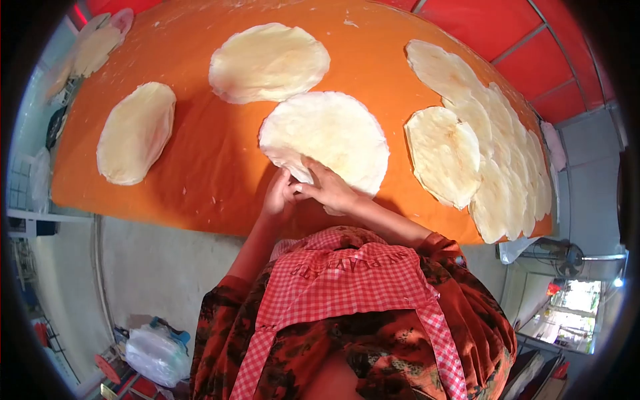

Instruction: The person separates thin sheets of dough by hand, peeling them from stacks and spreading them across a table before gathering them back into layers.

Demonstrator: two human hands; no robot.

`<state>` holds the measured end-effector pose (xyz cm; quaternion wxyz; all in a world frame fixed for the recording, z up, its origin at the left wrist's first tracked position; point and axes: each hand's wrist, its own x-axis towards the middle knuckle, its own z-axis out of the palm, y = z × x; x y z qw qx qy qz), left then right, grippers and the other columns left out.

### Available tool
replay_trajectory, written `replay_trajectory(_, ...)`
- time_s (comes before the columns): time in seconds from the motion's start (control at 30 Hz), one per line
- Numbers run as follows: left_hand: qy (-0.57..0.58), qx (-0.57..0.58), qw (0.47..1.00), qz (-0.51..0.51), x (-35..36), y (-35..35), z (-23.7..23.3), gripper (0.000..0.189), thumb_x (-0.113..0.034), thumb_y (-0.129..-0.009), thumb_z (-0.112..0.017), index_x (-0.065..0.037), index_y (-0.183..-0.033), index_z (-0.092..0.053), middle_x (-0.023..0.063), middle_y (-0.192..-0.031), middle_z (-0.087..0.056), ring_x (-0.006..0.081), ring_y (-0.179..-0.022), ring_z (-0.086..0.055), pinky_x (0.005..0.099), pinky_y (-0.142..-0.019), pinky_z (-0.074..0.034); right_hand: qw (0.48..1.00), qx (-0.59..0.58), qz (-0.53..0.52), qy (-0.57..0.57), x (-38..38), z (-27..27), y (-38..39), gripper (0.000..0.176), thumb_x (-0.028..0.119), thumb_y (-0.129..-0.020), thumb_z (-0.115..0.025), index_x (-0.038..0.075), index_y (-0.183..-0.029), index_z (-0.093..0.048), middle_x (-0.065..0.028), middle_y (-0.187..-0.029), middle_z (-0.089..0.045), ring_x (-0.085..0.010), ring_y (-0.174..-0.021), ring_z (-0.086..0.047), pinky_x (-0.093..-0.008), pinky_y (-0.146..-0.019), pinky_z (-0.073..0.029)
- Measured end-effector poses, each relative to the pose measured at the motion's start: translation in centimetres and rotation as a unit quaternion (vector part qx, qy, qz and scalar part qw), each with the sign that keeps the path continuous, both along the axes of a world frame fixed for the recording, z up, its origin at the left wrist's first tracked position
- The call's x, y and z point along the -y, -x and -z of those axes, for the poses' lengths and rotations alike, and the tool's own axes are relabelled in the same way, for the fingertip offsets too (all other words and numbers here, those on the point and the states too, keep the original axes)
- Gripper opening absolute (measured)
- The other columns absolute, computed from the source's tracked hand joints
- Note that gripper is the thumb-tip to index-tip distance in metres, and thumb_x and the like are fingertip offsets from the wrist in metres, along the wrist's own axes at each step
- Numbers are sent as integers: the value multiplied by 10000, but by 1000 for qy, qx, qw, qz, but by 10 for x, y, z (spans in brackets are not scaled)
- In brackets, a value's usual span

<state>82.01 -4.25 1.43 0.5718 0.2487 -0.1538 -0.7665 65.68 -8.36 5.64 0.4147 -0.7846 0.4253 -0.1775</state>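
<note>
A thin, round, pale flatbread (333,137) lies on the orange-covered table (193,193) in front of me. Its near-left edge is lifted and bent. My left hand (280,198) is closed at that edge, its fingertips pinching the rim. Beside it, my right hand (327,188) rests over the near edge, fingers bent around the flatbread and its thumb towards the left hand. The two hands nearly touch. Part of the rim is hidden under my fingers.
Single flatbreads lie at the far middle (270,63), at the left (135,133) and to the right (443,157). Many overlapping flatbreads (510,160) cover the table's right side. More hang over the far-left corner (97,50). A fan (568,260) stands at lower right.
</note>
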Motion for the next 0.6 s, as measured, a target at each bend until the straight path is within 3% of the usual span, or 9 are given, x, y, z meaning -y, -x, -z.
replay_trajectory(0.07, 14, 36, 999, 6, 1, -3, 2, 411, -177, -968, -472, -83, -1362, -395, 129, -1299, -521, 245, -1146, -562, 434, -897, -517, 995, 83, 18, -61, 2, 17, -1, 689, 260, -903, -619, -87, -1403, -295, -243, -1395, -412, -275, -1253, -461, -353, -1069, -347)
replay_trajectory(0.17, 11, 74, 997, 1, 2, -5, 7, 415, -138, -945, -498, -73, -1345, -406, 129, -1254, -556, 253, -1106, -589, 441, -880, -529, 976, 146, 58, -153, -2, 2, -4, 675, 308, -886, -609, -48, -1395, -346, -258, -1332, -480, -366, -1172, -527, -365, -1012, -403)
replay_trajectory(0.33, -19, 92, 995, 20, 7, -11, 10, 415, -102, -904, -552, -55, -1301, -440, 127, -1208, -580, 264, -1063, -613, 449, -857, -539, 989, 50, 123, -69, 3, 30, -9, 484, 172, -875, -609, 4, -1311, -483, -193, -1217, -593, -299, -1090, -589, -342, -943, -443)
replay_trajectory(0.43, -116, 150, 981, -31, 9, -4, 1, 365, -64, -874, -578, -28, -1230, -506, 130, -1108, -622, 253, -983, -640, 428, -800, -550, 990, -32, 124, -66, 12, 21, -7, 379, 122, -859, -595, 3, -1217, -568, -187, -1175, -618, -271, -1029, -617, -332, -900, -464)
replay_trajectory(0.53, -122, 224, 962, -94, 13, -7, 64, 265, -30, -860, -576, -3, -1124, -574, 124, -992, -653, 236, -877, -655, 403, -734, -547, 986, -77, 121, -87, 70, 4, 32, 262, 101, -832, -580, 8, -1068, -646, -161, -1025, -664, -223, -879, -633, -352, -808, -492)
replay_trajectory(0.57, -125, 208, 966, -92, 13, -8, 64, 244, -27, -858, -577, 7, -1099, -582, 122, -969, -657, 234, -853, -654, 396, -722, -543, 984, -82, 124, -92, 96, 1, 50, 229, 97, -822, -574, 13, -1011, -672, -147, -957, -685, -202, -816, -636, -363, -769, -502)
replay_trajectory(0.6, -129, 192, 969, -90, 12, -9, 64, 223, -24, -856, -579, 17, -1075, -590, 119, -947, -661, 232, -830, -653, 388, -711, -539, 986, -23, 156, 60, 123, -7, 74, 203, 165, -823, -588, 36, -941, -689, -137, -885, -683, -184, -798, -638, -372, -741, -508)
